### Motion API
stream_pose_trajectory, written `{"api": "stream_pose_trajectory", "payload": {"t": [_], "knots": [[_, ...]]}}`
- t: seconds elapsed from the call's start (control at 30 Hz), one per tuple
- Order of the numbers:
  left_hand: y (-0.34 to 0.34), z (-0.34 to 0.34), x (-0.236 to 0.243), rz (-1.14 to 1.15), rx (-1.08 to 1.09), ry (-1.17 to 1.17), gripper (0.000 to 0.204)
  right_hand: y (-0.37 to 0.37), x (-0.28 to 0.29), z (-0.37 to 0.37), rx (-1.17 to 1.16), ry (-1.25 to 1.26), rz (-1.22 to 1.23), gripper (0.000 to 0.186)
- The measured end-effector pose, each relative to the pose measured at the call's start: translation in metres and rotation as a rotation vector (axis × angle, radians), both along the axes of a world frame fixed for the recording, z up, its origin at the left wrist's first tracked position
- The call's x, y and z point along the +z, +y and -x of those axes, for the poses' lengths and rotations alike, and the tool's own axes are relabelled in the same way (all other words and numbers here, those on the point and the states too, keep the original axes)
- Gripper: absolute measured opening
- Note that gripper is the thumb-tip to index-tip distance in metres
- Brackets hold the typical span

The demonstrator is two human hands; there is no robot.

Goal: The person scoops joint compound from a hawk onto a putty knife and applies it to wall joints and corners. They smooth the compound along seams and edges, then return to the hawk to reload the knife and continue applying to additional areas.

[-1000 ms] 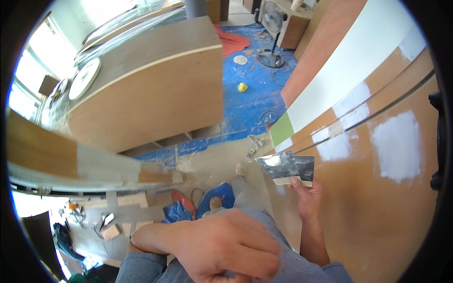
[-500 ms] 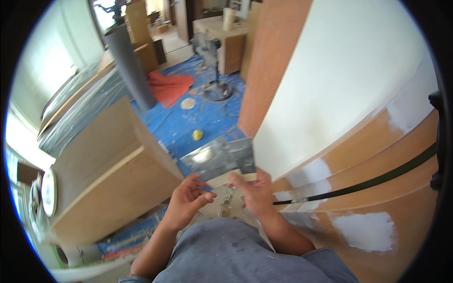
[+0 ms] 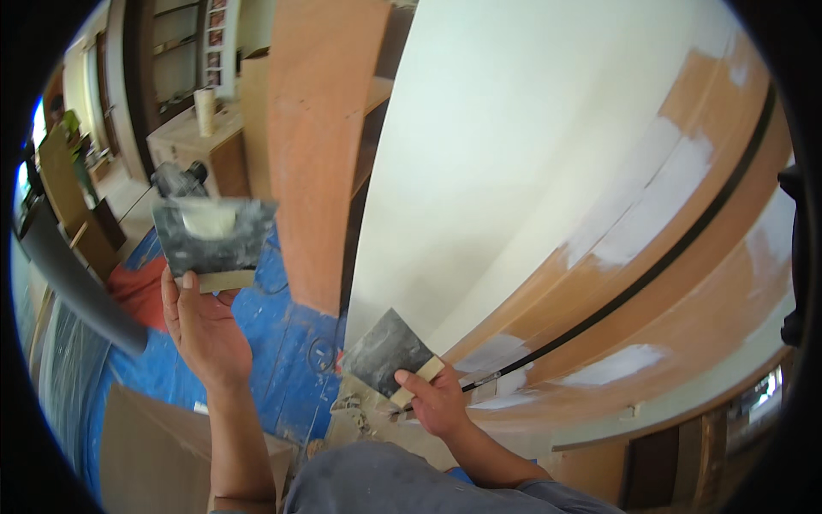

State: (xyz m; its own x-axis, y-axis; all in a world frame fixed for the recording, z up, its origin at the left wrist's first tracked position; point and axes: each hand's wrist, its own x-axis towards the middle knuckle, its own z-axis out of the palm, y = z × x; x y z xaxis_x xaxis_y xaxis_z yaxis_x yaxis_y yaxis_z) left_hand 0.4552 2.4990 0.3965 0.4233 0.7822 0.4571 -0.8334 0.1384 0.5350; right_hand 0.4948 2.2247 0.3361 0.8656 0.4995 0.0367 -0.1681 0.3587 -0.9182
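A broad white wall panel (image 3: 505,163) fills the upper middle, and along its lower right side sweeps a curved wooden panel (image 3: 548,308) with rough white patches (image 3: 651,201). A blue sheet (image 3: 265,343) covers the floor at left of centre, just beside a tall reddish-brown board (image 3: 310,154) standing upright. Farther back is a wooden cabinet (image 3: 227,158); toward the left edge a grey roll (image 3: 81,278) leans near a red cloth (image 3: 137,291). The left hand (image 3: 214,338) is raised, its grip clamped on the pale lower edge of a wide grey blade (image 3: 184,253), thumb in front. The right hand (image 3: 438,404) sits lower, near the curved panel, its grip closed on the pale edge of a tilted, narrower grey blade (image 3: 385,351). The two blades are well apart. Smallest is a lump of whitish paste (image 3: 210,223) on the wide blade's upper part.
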Motion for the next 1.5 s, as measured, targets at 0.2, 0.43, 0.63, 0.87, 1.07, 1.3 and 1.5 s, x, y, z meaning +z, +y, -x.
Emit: {"api": "stream_pose_trajectory", "payload": {"t": [0.2,0.43,0.63,0.87,1.07,1.3,1.5], "knots": [[-0.028,-0.032,0.018,-0.152,-0.365,0.047,0.043,0.003,0.043,0.035,-0.086,0.226,-0.334,0.051],[-0.067,-0.042,0.0,-0.709,-0.455,-0.218,0.03,0.001,0.085,0.063,-0.187,0.293,-0.428,0.048],[-0.061,-0.048,0.02,-1.168,-0.483,-0.369,0.029,-0.018,0.093,0.065,-0.139,0.333,-0.545,0.05],[-0.047,-0.049,0.028,-1.473,-0.361,-0.206,0.034,-0.041,0.086,0.055,0.094,0.362,-0.875,0.054],[-0.048,-0.042,0.02,-0.966,-0.514,0.235,0.038,-0.072,0.101,0.038,-0.188,-0.133,-0.549,0.053],[-0.078,-0.018,0.019,0.083,-0.844,0.411,0.042,-0.052,0.07,0.013,-0.559,-0.887,0.131,0.043],[-0.105,0.016,0.024,0.408,-1.032,0.441,0.039,-0.022,0.052,-0.014,-0.344,-1.385,0.201,0.058]]}}
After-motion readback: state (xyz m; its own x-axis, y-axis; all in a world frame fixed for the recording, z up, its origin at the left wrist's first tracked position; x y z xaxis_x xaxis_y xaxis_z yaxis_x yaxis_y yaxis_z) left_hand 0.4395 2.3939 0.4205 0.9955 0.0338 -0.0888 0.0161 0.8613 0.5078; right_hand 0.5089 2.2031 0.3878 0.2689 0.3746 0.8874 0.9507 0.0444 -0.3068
